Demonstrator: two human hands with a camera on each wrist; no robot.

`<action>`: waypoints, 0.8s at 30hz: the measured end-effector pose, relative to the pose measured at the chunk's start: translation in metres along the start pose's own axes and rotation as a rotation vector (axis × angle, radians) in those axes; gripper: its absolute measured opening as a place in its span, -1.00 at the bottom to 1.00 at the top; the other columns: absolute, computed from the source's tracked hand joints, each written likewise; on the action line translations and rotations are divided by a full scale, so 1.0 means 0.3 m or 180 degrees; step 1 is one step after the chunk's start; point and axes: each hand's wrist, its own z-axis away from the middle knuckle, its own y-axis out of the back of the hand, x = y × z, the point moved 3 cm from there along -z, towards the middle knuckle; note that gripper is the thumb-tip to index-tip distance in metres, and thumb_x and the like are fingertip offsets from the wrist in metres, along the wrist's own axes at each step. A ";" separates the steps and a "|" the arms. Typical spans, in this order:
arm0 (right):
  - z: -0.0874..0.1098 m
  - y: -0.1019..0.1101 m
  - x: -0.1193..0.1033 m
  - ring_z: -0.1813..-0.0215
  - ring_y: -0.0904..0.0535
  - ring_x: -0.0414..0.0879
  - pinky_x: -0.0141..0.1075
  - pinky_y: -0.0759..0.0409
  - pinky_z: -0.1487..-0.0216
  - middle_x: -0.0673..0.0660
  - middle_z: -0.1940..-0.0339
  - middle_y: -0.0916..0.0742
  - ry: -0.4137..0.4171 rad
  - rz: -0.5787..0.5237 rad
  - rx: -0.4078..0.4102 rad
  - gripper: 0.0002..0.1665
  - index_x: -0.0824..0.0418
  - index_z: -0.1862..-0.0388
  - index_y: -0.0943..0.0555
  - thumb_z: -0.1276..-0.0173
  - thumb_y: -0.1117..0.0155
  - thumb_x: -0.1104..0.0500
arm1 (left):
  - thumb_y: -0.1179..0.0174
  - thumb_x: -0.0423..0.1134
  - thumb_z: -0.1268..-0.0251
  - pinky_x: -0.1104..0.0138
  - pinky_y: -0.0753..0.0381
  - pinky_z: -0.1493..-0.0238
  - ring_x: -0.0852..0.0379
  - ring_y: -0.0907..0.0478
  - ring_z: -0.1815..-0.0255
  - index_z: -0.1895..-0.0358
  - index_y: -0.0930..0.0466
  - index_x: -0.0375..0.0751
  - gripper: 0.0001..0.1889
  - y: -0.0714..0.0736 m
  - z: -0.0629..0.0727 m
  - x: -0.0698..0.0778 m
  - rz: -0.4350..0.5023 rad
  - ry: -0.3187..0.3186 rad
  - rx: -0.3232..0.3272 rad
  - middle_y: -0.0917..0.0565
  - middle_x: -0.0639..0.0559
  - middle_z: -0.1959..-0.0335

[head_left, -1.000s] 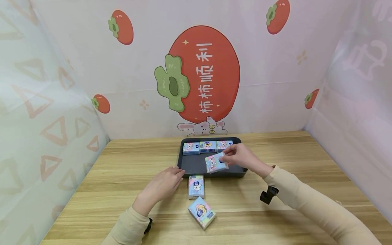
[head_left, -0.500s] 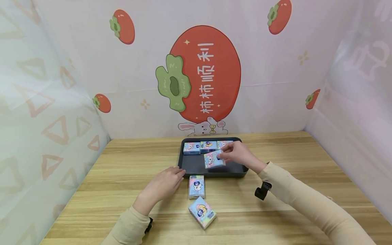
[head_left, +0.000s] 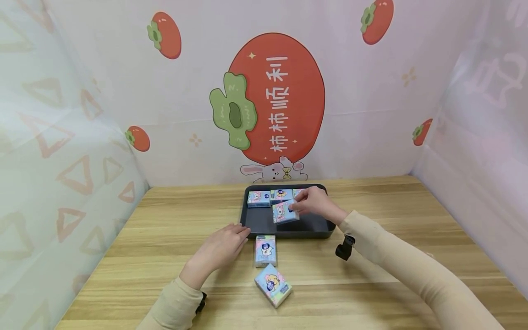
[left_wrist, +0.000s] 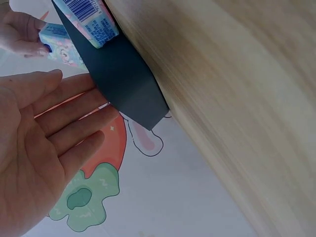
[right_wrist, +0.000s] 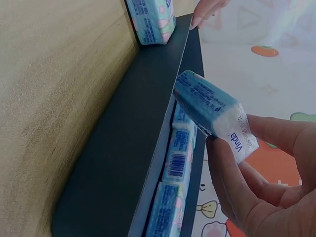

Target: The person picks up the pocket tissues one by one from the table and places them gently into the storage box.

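Note:
My right hand point(head_left: 321, 205) pinches a small blue-and-pink tissue pack point(head_left: 284, 212) between thumb and fingers, slightly tilted over the dark grey tray point(head_left: 307, 234). In the right wrist view the held pack point(right_wrist: 205, 101) shows a white "Vinda" end. Along the tray's back side, several tissue packs point(head_left: 259, 199) lie in a row; the rightmost is partly hidden by my right hand. My left hand point(head_left: 222, 245) has its fingers extended, with the fingertips at the tray's front left corner. The left wrist view shows its palm point(left_wrist: 29, 148) with nothing held.
In front of the tray, one tissue pack point(head_left: 265, 251) lies near its edge. Another pack point(head_left: 273, 285) lies turned at an angle, closer to me. All stand on a wooden table point(head_left: 165, 215), with a printed curtain point(head_left: 185, 91) behind and at both sides.
My right hand has carried the held pack slightly left and farther back over the tray, close to the back row. My left hand stays at the tray corner.

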 end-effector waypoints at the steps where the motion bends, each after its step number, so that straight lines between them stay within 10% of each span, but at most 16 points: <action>1: -0.005 -0.002 0.001 0.41 -0.71 -0.12 -0.27 -0.74 0.26 0.18 0.28 -0.70 -0.0007 0.0023 -0.0004 -0.56 0.31 0.11 -0.66 -0.10 -0.48 0.07 | -0.06 -0.18 -0.40 0.15 -0.52 -0.25 -0.01 -0.57 -0.13 -0.09 -0.61 -0.25 -0.68 0.000 0.000 0.000 -0.0001 -0.0005 0.0009 -0.65 -0.11 -0.05; 24: -0.101 -0.056 0.003 0.26 -0.74 -0.06 -0.22 -0.72 0.09 0.12 0.27 -0.76 -0.0154 0.0328 -0.0123 -0.58 0.26 0.11 -0.70 -0.13 -0.45 0.03 | -0.07 -0.20 -0.39 0.14 -0.51 -0.25 -0.02 -0.57 -0.11 -0.08 -0.61 -0.26 -0.69 -0.002 -0.001 -0.002 0.0048 -0.0021 0.0053 -0.65 -0.13 -0.04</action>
